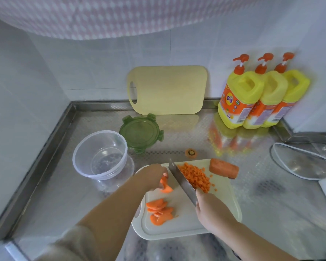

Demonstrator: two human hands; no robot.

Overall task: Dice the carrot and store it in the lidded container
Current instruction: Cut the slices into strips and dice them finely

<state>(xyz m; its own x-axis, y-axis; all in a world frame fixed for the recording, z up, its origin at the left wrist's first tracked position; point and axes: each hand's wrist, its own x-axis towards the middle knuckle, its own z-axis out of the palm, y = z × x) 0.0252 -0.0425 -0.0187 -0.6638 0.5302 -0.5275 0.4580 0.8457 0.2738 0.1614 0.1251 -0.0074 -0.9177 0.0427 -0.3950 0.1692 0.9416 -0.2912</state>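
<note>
**HANDS: LEFT HOLDS SLICES, RIGHT GRIPS KNIFE**

The left hand [154,176] pinches a few carrot slices [165,186] down against the white cutting board [177,229], with its fingers curled over them. The right hand [210,209] is closed around the handle of the knife [181,179]. The blade lies at an angle between the pinched slices and the diced pile [195,177]. A spare stack [159,211] of slices lies at the near side of the board. An uncut carrot piece [224,167] rests at the far right corner. The clear container [79,166] stands empty to the left of the board, with its green lid [139,131] off and just behind it.

Handling: the slices are probably thin, stiff and light, with damp faces that slide on one another. Hold them from above, fingertips tucked back from the blade. The dice are loose and likely to scatter. Gather them against the flat of the blade for transfer.
</note>
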